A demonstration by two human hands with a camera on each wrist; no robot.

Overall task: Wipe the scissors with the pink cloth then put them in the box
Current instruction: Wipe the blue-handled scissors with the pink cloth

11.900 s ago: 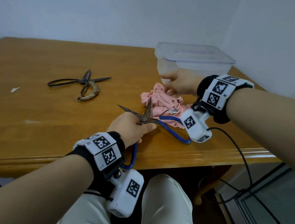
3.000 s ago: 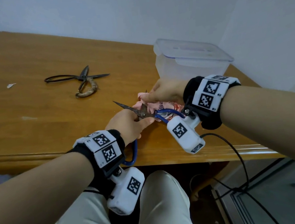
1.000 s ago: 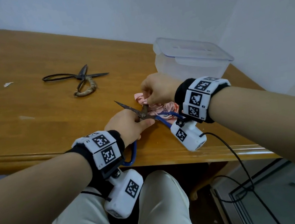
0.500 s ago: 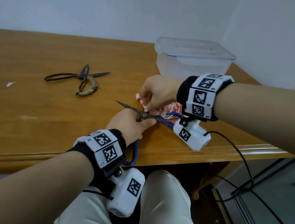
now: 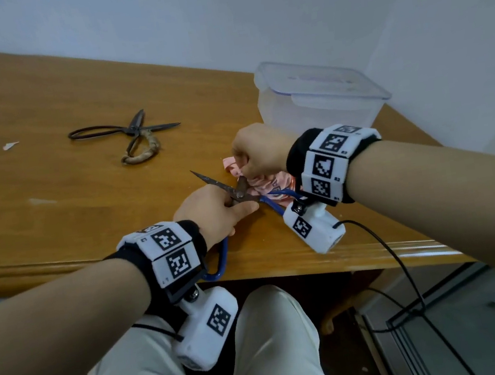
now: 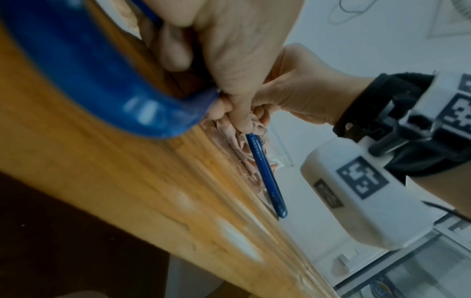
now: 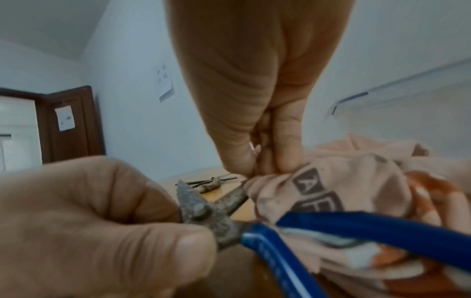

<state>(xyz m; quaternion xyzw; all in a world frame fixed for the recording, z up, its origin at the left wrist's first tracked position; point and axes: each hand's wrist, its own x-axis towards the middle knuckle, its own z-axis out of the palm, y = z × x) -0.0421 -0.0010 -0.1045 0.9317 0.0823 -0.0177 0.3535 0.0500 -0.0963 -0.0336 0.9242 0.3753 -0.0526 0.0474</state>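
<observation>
Your left hand (image 5: 211,208) grips the blue-handled scissors (image 5: 237,193) at the pivot, thumb and fingers curled round the rusty metal, blades spread apart and one tip pointing up and away across the wooden table (image 5: 49,189). One blue handle loop hangs past the table's near edge under your left wrist; the other lies on the pink cloth (image 5: 266,184). Your right hand (image 5: 258,152) pinches a fold of that cloth round the second blade, fingers curled tight. The cloth sits bunched on the table beneath that hand, just in front of the clear plastic box (image 5: 319,97), whose lid is on. In the right wrist view the cloth carries dark printed blocks; one letter "A" is readable, the rest too creased. A second pair of old black scissors (image 5: 131,137) lies open farther out to the left, one handle wrapped in cord, and a small white scrap (image 5: 10,145) lies beyond it.
</observation>
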